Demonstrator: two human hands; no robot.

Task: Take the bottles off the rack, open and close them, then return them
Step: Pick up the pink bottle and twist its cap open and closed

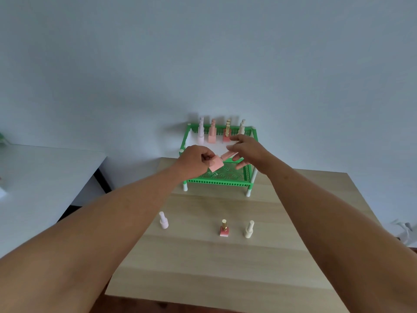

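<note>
Near the centre of the frame, the left hand (pixel 198 158) gripped a pink bottle (pixel 216 164) by its square body, fingers curled round it and tilted it toward the right hand (pixel 244 150), probably to steady it while the top was turned. The right hand's thumb and fingers pinched the bottle's pink cap (pixel 226 155); whether the cap was loose or screwed tight could not be told. Both hands hovered in front of the green rack (pixel 220 181), just above centre. 4 bottles stood in a row on its top shelf: pale lilac (pixel 200 134), pink (pixel 212 134), red with a gold cap (pixel 227 133), and cream (pixel 241 129) (partly hidden behind the right hand). 3 more stood apart lower down on the wooden table (pixel 225 263): a lilac one (pixel 163 221), a red one (pixel 224 228), a cream one (pixel 249 230), seemingly awaiting return. A white table (pixel 45 172) sat at the left edge, and a plain pale wall (pixel 203 53) filled the upper half.
</note>
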